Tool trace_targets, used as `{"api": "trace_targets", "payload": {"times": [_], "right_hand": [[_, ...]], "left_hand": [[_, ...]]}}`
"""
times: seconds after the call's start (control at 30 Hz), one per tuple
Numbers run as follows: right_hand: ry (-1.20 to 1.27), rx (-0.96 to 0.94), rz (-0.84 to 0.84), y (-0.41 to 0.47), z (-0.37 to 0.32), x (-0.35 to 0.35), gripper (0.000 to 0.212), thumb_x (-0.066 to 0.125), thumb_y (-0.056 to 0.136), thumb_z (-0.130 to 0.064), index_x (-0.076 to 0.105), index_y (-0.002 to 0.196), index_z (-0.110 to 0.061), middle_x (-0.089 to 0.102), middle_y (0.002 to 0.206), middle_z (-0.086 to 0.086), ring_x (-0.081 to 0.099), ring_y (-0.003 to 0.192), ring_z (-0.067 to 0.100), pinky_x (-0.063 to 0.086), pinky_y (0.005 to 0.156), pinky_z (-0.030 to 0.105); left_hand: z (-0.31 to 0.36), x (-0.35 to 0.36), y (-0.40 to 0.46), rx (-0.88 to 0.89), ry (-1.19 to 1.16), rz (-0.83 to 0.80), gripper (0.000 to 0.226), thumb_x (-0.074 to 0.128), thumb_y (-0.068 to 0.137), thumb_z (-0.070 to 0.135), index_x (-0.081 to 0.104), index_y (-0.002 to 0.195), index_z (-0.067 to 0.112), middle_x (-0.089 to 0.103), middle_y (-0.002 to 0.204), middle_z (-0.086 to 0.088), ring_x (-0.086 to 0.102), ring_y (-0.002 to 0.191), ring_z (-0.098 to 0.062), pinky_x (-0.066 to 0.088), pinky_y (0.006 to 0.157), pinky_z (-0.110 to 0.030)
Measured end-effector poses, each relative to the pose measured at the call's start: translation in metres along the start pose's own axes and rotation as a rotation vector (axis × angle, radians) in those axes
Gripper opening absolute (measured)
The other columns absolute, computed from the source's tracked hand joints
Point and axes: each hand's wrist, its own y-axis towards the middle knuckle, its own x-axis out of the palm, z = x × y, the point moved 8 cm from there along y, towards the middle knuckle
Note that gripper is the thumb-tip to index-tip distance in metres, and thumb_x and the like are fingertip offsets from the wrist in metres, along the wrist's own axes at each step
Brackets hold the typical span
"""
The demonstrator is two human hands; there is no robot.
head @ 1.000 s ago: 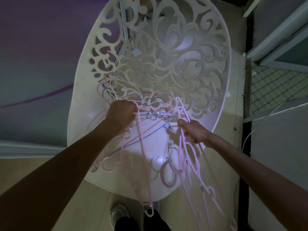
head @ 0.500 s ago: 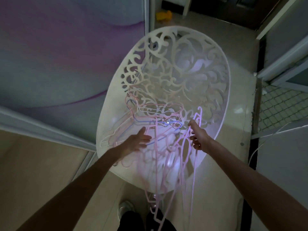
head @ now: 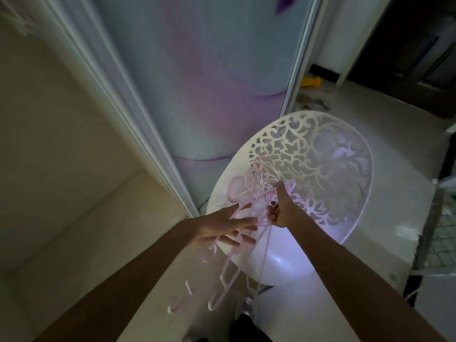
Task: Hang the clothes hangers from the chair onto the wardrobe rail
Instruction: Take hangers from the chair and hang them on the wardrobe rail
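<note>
The right hand (head: 281,210) grips a bunch of pink hangers (head: 249,201) above the white chair (head: 350,193). The left hand (head: 222,227), fingers spread, lies just beside their dangling ends.

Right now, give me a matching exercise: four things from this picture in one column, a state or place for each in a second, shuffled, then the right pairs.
Things:
1. left hand
2. right hand
3. pink hangers
4. yellow object

States or places:
A. on the floor past the sliding door
B. fingers spread out straight
C. dangling over the front edge of the white chair
D. closed round a bunch of hangers

Pairs: 1-B, 2-D, 3-C, 4-A
</note>
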Motion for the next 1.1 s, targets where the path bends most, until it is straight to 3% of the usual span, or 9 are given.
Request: {"api": "trace_targets", "payload": {"times": [0.17, 0.27, 0.37, 0.43, 0.53, 0.7, 0.87, 1.0, 1.1], "right_hand": [[-0.225, -0.093, -0.155, -0.069, 0.000, 0.076, 0.057, 0.045, 0.079, -0.072, 0.049, 0.078, -0.015, 0.030, 0.057, 0.002, 0.032, 0.046, 0.011, 0.034, 0.040, 0.020], [-0.395, -0.111, -0.297, -0.125, 0.028, 0.127, 0.055, 0.062, 0.073, -0.066, 0.054, 0.083, -0.013, 0.036, 0.056, 0.004, 0.041, 0.053, 0.013, 0.044, 0.060, 0.026], [-0.743, -0.116, -0.445, -0.175, 0.063, 0.157, 0.030, 0.067, 0.079, -0.051, 0.056, 0.082, -0.023, 0.047, 0.081, 0.002, 0.049, 0.080, 0.017, 0.044, 0.089, 0.037], [-0.976, -0.118, -0.588, -0.218, 0.103, 0.182, 0.013, 0.060, 0.089, -0.040, 0.058, 0.090, -0.027, 0.054, 0.102, 0.001, 0.052, 0.103, 0.022, 0.043, 0.092, 0.041], [-1.110, -0.089, -0.905, -0.265, 0.171, 0.221, 0.036, 0.059, 0.090, -0.032, 0.057, 0.122, -0.018, 0.055, 0.131, 0.004, 0.047, 0.129, 0.029, 0.045, 0.100, 0.044], [-0.974, -0.320, -0.940, -0.326, 0.213, 0.276, 0.036, 0.074, 0.077, -0.006, 0.061, 0.107, -0.022, 0.069, 0.102, 0.001, 0.069, 0.089, 0.016, 0.058, 0.079, 0.035], [-0.953, -0.337, -0.907, -0.352, 0.211, 0.306, 0.014, 0.069, 0.082, -0.018, 0.064, 0.095, -0.020, 0.064, 0.086, 0.001, 0.063, 0.079, 0.015, 0.053, 0.076, 0.029], [-0.741, -0.290, -0.831, -0.353, 0.175, 0.317, 0.008, 0.059, 0.075, -0.010, 0.051, 0.073, -0.011, 0.051, 0.075, 0.005, 0.053, 0.067, 0.016, 0.051, 0.066, 0.026], [-0.670, -0.211, -0.879, -0.350, 0.144, 0.326, 0.013, 0.050, 0.071, -0.009, 0.048, 0.084, -0.009, 0.056, 0.087, 0.012, 0.053, 0.062, 0.017, 0.048, 0.057, 0.026]], "left_hand": [[-0.003, -0.040, -0.084, 0.086, -0.064, 0.237, 0.042, 0.045, 0.098, 0.018, 0.033, 0.138, 0.023, 0.061, 0.096, -0.003, 0.062, 0.066, -0.013, 0.058, 0.064, -0.024], [-0.035, -0.054, -0.149, 0.144, -0.213, 0.299, 0.018, 0.043, 0.099, 0.013, 0.047, 0.116, 0.015, 0.052, 0.079, -0.001, 0.054, 0.053, -0.007, 0.053, 0.062, -0.021], [-0.065, -0.052, -0.191, 0.197, -0.444, 0.279, 0.013, 0.039, 0.098, 0.005, 0.049, 0.095, 0.012, 0.053, 0.072, -0.002, 0.054, 0.050, -0.008, 0.055, 0.061, -0.023], [-0.090, -0.056, -0.227, 0.266, -0.525, 0.316, 0.018, 0.037, 0.097, 0.002, 0.048, 0.088, 0.013, 0.057, 0.061, 0.001, 0.054, 0.049, -0.008, 0.054, 0.058, -0.024], [-0.118, -0.070, -0.280, 0.345, -0.610, 0.427, 0.013, 0.038, 0.098, 0.005, 0.048, 0.094, 0.012, 0.067, 0.062, 0.001, 0.064, 0.052, -0.010, 0.053, 0.048, -0.021], [-0.134, -0.086, -0.352, 0.451, -0.558, 0.510, 0.018, 0.037, 0.099, 0.014, 0.053, 0.107, 0.014, 0.075, 0.084, -0.002, 0.071, 0.073, -0.014, 0.058, 0.068, -0.031], [-0.141, -0.106, -0.403, 0.428, -0.425, 0.540, 0.021, 0.048, 0.095, 0.028, 0.053, 0.108, 0.013, 0.070, 0.104, -0.007, 0.068, 0.089, -0.020, 0.052, 0.088, -0.044], [-0.129, -0.144, -0.452, 0.427, -0.495, 0.663, 0.018, 0.040, 0.098, 0.009, 0.049, 0.113, 0.013, 0.074, 0.086, -0.006, 0.073, 0.068, -0.018, 0.060, 0.062, -0.033], [-0.122, -0.181, -0.495, 0.350, -0.408, 0.917, 0.030, 0.034, 0.100, 0.005, 0.042, 0.126, 0.015, 0.063, 0.085, -0.007, 0.064, 0.043, -0.009, 0.054, 0.044, -0.021]]}}
